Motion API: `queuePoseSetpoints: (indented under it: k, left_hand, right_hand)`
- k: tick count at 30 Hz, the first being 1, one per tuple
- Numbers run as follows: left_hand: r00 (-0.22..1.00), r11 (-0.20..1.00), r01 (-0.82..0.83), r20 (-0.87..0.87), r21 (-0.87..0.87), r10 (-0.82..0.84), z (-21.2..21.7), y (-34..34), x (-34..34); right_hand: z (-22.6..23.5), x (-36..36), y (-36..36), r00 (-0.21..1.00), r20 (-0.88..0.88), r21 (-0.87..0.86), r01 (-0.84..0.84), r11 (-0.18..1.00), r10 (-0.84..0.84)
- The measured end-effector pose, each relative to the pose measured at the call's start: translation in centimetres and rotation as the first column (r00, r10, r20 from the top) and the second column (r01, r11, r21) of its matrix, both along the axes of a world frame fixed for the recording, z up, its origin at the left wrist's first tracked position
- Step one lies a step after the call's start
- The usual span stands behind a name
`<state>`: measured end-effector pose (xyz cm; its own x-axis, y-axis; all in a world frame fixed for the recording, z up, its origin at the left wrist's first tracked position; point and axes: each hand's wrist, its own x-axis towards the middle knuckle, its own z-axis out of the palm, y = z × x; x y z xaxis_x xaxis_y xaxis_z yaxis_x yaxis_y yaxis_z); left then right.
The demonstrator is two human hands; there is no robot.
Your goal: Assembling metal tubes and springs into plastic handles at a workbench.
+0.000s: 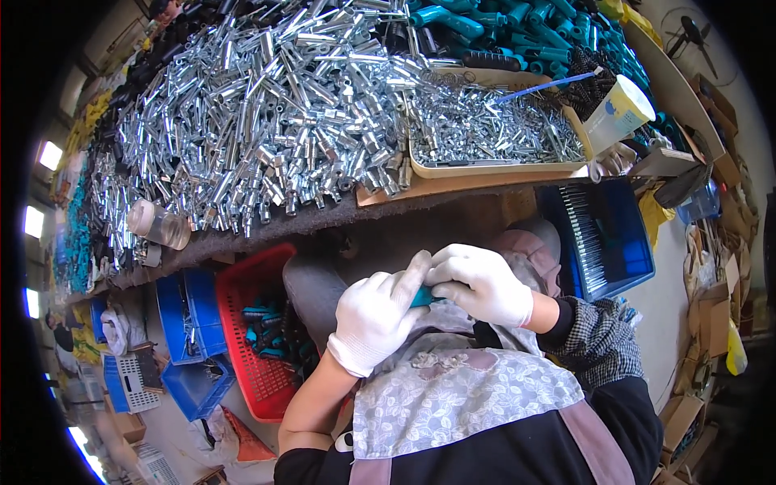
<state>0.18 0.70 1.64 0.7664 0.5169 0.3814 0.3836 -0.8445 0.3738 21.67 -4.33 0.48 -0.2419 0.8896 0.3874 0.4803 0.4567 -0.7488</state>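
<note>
Surface [307,222] heaped with zinc tubes [259,105]; tray [485,171] of small parts, teal grips [517,24] behind. Red basket [255,339] on floor. Left hand [376,315] and right hand [481,283], gloved, both clasp one teal grip [422,297] over lap, mostly hidden.

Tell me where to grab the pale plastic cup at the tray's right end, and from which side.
Take the plastic cup around its side wall, just under the wide rim, coming from the right. It leans tilted against the beige tray, with metal parts crowding its left side, so that looks like the freer approach.
</note>
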Motion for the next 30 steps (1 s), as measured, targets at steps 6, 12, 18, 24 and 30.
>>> queuePoseSetpoints:
  k: [6, 12, 18, 24, 30]
  left_hand:
    - [0.998, 1.000, 0.017, -0.060, 0.019, -0.016, 0.1, 0.4, -0.1]
    - [0.993, 0.927, -0.116, -0.050, -0.357, 0.105, -0.6, -1.0, 0.4]
    - [0.990, 0.832, -0.139, -0.060, -0.537, 0.127, -0.5, -0.7, 0.9]
    - [0.969, 0.884, -0.158, 0.102, -0.440, 0.224, -1.6, -1.1, 0.9]
    - [0.961, 0.960, -0.034, 0.256, -0.276, 0.107, -1.7, -1.1, 1.3]
  right_hand:
    - [0.3, 0.3, -0.5, 0.987, 0.158, -0.079, -0.015, 0.997, 0.028]
    - [0.3, 0.4, -0.4, 0.894, 0.443, 0.008, -0.082, 0.997, 0.070]
    - [-0.1, 1.6, 1.5, 0.854, 0.505, 0.174, -0.240, 0.955, 0.123]
    - [3.7, 6.5, 8.5, 0.869, 0.334, 0.424, 0.208, 0.882, -0.366]
    - [1.8, 8.8, 13.1, 0.709, 0.554, 0.069, 0.484, 0.873, -0.437]
